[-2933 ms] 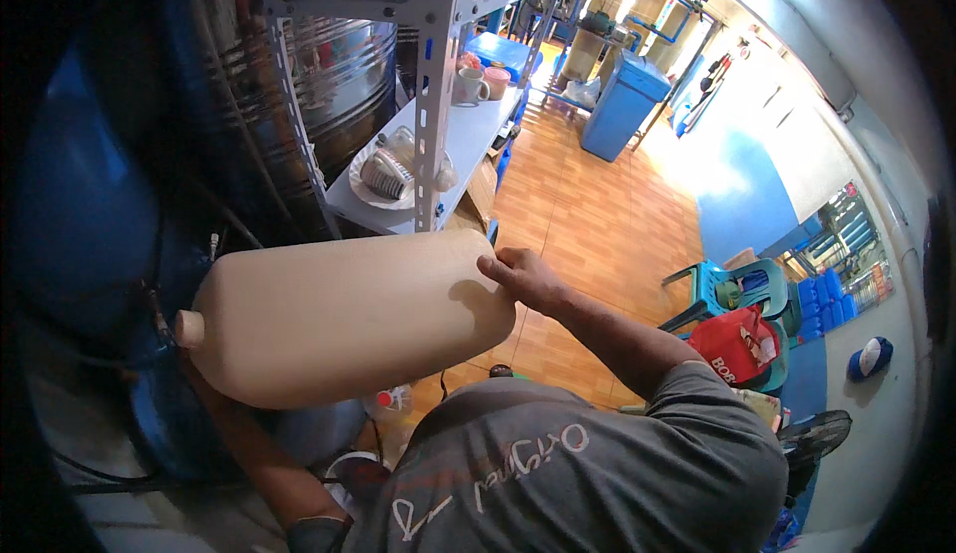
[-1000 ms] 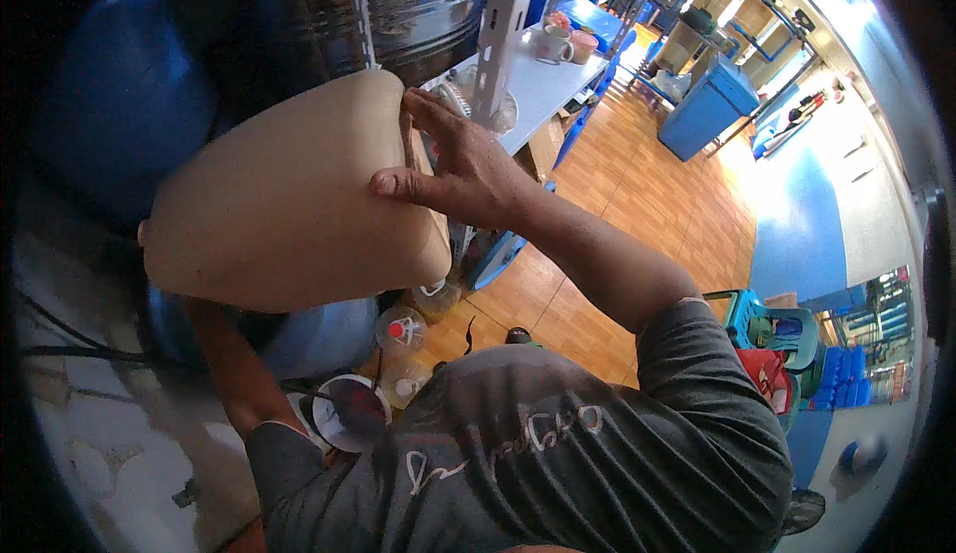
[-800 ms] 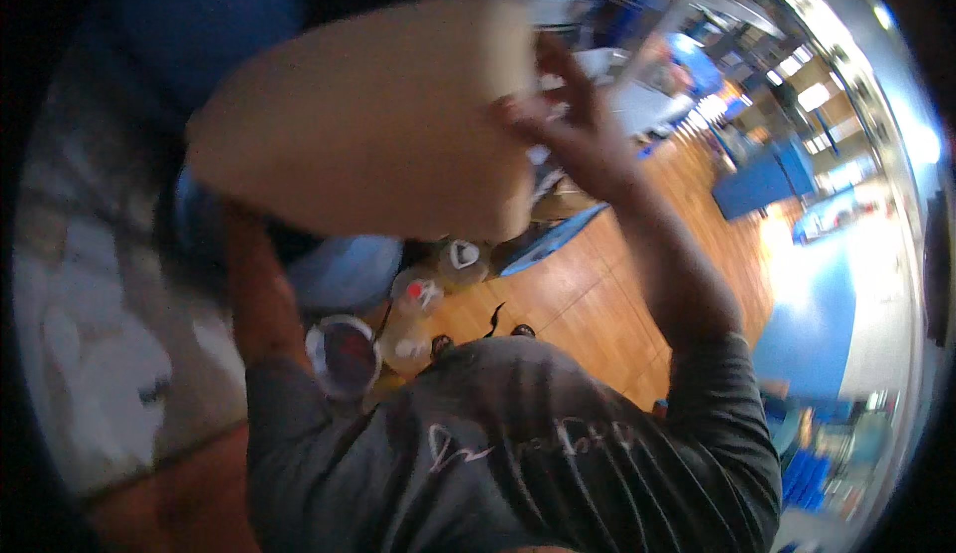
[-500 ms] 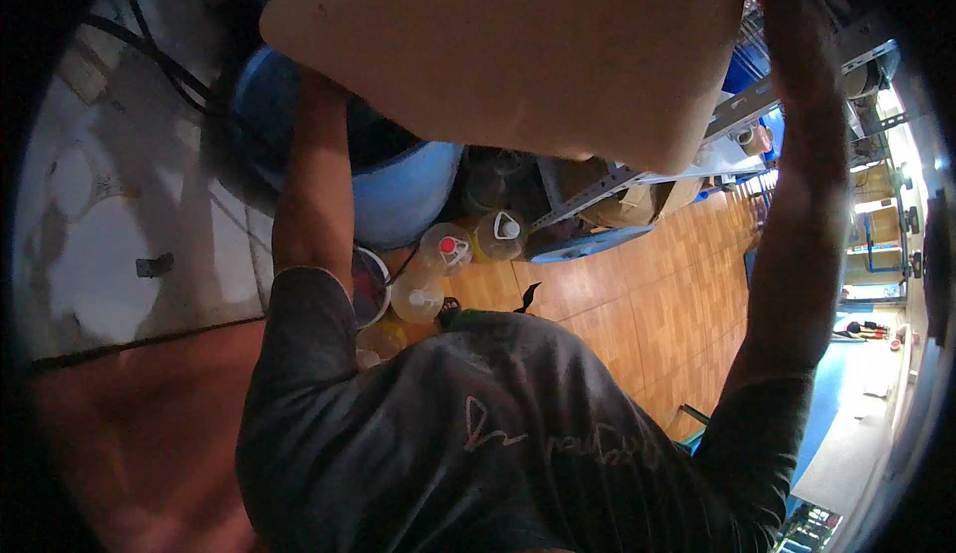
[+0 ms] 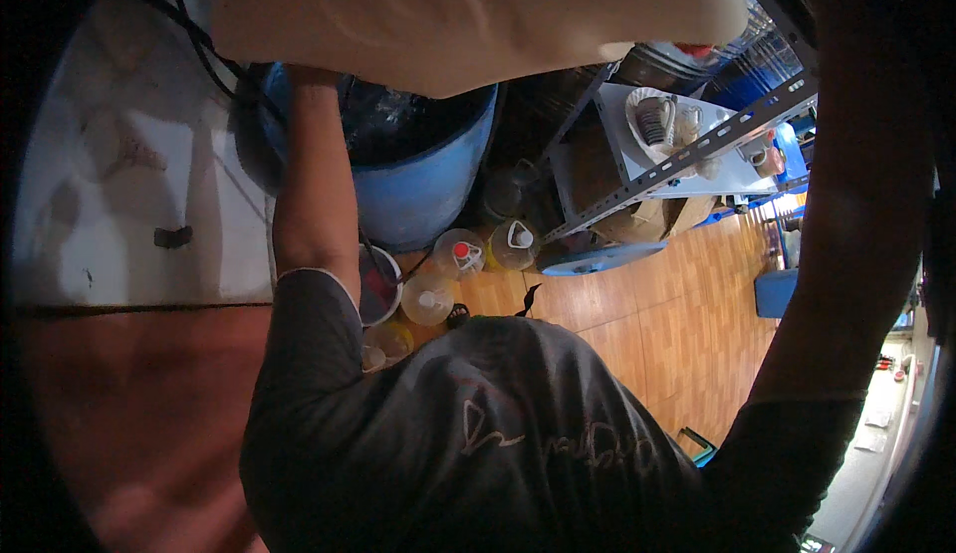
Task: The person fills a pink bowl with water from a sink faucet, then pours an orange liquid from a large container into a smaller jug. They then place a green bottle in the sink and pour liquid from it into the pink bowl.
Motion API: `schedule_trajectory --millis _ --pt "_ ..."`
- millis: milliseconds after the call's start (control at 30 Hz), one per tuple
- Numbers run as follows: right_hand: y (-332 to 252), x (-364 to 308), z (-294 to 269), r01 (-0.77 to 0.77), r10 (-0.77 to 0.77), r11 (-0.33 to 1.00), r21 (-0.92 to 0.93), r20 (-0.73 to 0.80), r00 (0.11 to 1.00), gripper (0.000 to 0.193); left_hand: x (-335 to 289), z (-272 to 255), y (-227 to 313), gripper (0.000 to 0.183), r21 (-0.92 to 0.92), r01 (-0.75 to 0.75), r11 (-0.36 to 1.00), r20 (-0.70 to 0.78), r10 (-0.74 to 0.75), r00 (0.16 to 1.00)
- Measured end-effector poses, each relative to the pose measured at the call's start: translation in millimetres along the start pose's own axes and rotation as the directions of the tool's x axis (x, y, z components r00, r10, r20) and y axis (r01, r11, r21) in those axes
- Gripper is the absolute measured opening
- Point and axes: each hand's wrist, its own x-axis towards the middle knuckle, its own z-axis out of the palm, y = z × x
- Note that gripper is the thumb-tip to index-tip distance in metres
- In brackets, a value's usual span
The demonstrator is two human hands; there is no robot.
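Observation:
A large tan sheet (image 5: 468,10) with rounded corners, its material not certain, fills the top of the view. Its lower edge sags in the middle, and soft folds show on its surface. My left forearm (image 5: 317,170) reaches up and passes behind the sheet, which hides my left hand. My right arm (image 5: 856,205), in deep shadow, rises along the right side, and its hand is outside the picture. Under the sheet stands an open blue barrel (image 5: 423,190) with dark, shiny contents, close beside my left forearm.
Several clear plastic jugs (image 5: 428,299) and a white-rimmed bucket (image 5: 381,289) stand by the barrel. A slotted metal shelf (image 5: 687,160) holds odds and ends, with a blue lid (image 5: 602,259) at its foot. Dark cables (image 5: 194,45) hang at left before a white wall (image 5: 115,224).
The sheet has risen and shifted left, and its lower edge now looks wavier. More of the barrel's mouth and the shelf shows. My right arm has swung outward to the right.

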Motion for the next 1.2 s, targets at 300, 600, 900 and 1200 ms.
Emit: schedule_trajectory --millis 300,600,900,1200 --pt "16 -120 -56 0.018 -0.001 0.931 0.364 -0.046 0.999 0.082 -14 -16 -19 0.055 0.107 -0.011 0.994 0.068 0.004 0.998" --pt "94 -393 -155 -0.324 0.36 0.801 0.504 0.027 0.932 0.089 -171 9 68 0.056 0.233 -0.019 0.972 0.351 -0.065 0.934" --pt "118 -564 -118 -0.326 0.352 0.935 -0.14 0.479 0.804 0.089 -557 259 146 0.045 0.269 -0.214 0.939 0.902 -0.323 -0.287" --pt "172 -750 -92 -0.607 0.765 0.644 -0.466 0.422 0.487 0.06 -686 353 80 0.042 0.023 -0.351 0.936 0.576 -0.299 -0.76"
